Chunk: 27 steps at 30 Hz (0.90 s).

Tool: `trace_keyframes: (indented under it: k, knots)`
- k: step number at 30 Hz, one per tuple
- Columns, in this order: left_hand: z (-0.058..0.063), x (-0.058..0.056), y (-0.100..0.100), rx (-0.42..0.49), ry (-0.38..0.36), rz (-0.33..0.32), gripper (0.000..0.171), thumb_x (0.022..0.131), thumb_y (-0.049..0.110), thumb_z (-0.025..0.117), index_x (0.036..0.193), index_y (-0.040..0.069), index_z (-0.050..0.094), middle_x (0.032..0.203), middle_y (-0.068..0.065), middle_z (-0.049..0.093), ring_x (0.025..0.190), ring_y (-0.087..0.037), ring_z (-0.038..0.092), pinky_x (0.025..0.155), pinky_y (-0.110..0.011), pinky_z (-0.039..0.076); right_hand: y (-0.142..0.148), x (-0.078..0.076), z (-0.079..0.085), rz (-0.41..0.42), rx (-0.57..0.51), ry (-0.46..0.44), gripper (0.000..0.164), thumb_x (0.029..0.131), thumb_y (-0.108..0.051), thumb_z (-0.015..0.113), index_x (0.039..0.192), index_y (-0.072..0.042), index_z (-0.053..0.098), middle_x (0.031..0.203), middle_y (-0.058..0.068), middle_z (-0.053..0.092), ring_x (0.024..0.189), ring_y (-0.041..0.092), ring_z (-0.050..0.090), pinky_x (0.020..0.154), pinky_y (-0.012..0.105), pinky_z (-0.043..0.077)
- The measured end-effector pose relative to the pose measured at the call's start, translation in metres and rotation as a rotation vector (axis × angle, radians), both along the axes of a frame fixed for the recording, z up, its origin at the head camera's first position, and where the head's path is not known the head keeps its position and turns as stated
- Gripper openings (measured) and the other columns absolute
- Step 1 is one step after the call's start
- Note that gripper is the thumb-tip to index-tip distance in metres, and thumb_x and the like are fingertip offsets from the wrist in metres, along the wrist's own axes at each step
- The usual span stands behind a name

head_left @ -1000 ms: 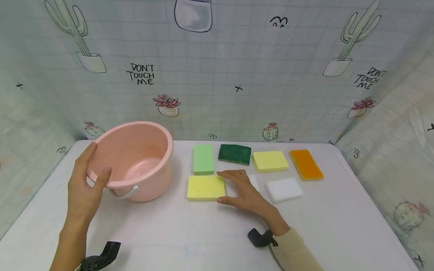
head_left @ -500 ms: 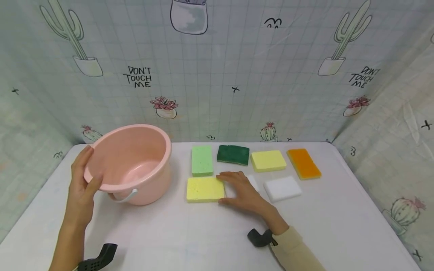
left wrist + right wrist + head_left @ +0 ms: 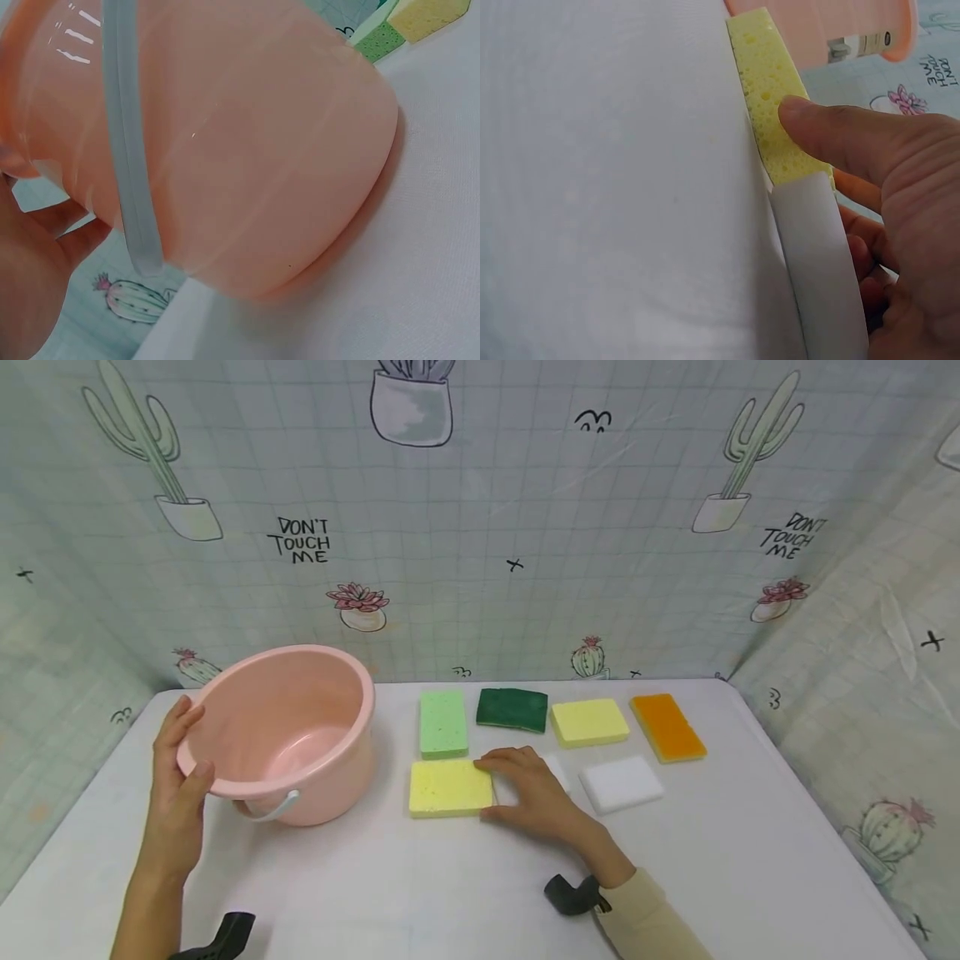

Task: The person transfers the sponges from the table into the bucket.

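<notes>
Bucket point(image 3: 300, 727) is held at its rim by the left hand point(image 3: 174, 810), maybe to keep it steady; it looks a bit tipped toward that hand. The right hand point(image 3: 536, 802) pinches the closest end of a yellow sponge point(image 3: 447, 789), thumb on one long side and fingers on the other, maybe because that way across is thin. Under the right hand lies a white sponge point(image 3: 817, 259); it seems to touch the yellow one, and the hand hides much of it. I can't tell if the bucket's whole bottom sits on the table point(image 3: 360, 893).

Free gap — bucket point(image 3: 337, 781) to light-green sponge point(image 3: 443, 724)
</notes>
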<state>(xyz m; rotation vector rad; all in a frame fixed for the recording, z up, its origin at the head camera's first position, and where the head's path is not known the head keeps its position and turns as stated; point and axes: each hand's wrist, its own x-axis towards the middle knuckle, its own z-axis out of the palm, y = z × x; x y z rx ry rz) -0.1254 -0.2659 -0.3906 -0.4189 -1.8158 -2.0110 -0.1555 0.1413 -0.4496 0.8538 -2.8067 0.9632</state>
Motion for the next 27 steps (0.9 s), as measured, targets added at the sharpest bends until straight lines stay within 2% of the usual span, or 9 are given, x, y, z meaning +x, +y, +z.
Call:
trace_keyframes:
  k: [3,9,13,17,22,27]
  knots:
    - [-0.0027,0.0001,-0.0008,-0.004,-0.005,-0.006,0.055,0.093,0.004,0.043,0.146,0.011,0.032,0.157,-0.002,0.003,0.14,-0.023,0.01,0.104,-0.015,0.029,-0.0007,0.001,-0.0001,-0.007,0.003,-0.003,0.063,0.075,-0.032,0.082,0.131,-0.019,0.058,0.133,-0.004,0.051,0.115,0.014,0.042,0.096,0.039,0.04]
    - [-0.0019,0.0013,-0.0013,-0.078,-0.04,0.019,0.056,0.094,0.007,0.044,0.148,0.013,0.029,0.157,0.001,0.002,0.142,-0.024,0.01,0.104,-0.014,0.028,-0.0016,0.003,0.001,-0.013,0.026,-0.014,0.065,0.076,-0.032,0.081,0.134,-0.019,0.056,0.138,-0.004,0.05,0.115,0.014,0.044,0.096,0.039,0.039]
    - [-0.0003,0.0007,-0.0023,-0.075,-0.036,0.016,0.056,0.094,0.008,0.044,0.148,0.013,0.029,0.157,0.0,0.001,0.142,-0.024,0.01,0.103,-0.014,0.029,-0.0035,0.0024,0.0015,-0.003,0.027,0.005,0.065,0.077,-0.032,0.08,0.135,-0.017,0.055,0.138,-0.004,0.051,0.114,0.014,0.044,0.096,0.04,0.038]
    - [0.0027,-0.0004,-0.0024,-0.112,-0.052,0.021,0.057,0.094,0.009,0.043,0.148,0.013,0.027,0.158,0.002,0.0,0.142,-0.024,0.011,0.101,-0.013,0.031,-0.0038,0.0023,0.0024,0.002,0.031,0.035,0.064,0.076,-0.032,0.081,0.133,-0.015,0.057,0.135,-0.003,0.053,0.114,0.014,0.045,0.095,0.04,0.038]
    - [0.0057,-0.0003,-0.0026,-0.152,-0.066,0.046,0.058,0.094,0.01,0.043,0.149,0.013,0.027,0.158,0.002,0.0,0.142,-0.024,0.012,0.101,-0.012,0.031,-0.0054,0.0042,0.0046,0.018,-0.011,0.047,0.063,0.075,-0.03,0.082,0.131,-0.013,0.059,0.133,-0.001,0.054,0.115,0.014,0.046,0.096,0.038,0.04]
    - [0.0046,0.0024,-0.0024,-0.125,-0.074,0.042,0.058,0.094,0.012,0.044,0.149,0.013,0.027,0.158,0.002,0.001,0.142,-0.023,0.011,0.1,-0.012,0.031,-0.0075,0.0078,0.0095,0.062,-0.075,0.015,0.062,0.074,-0.026,0.083,0.129,-0.009,0.06,0.133,0.001,0.053,0.119,0.019,0.047,0.1,0.039,0.041]
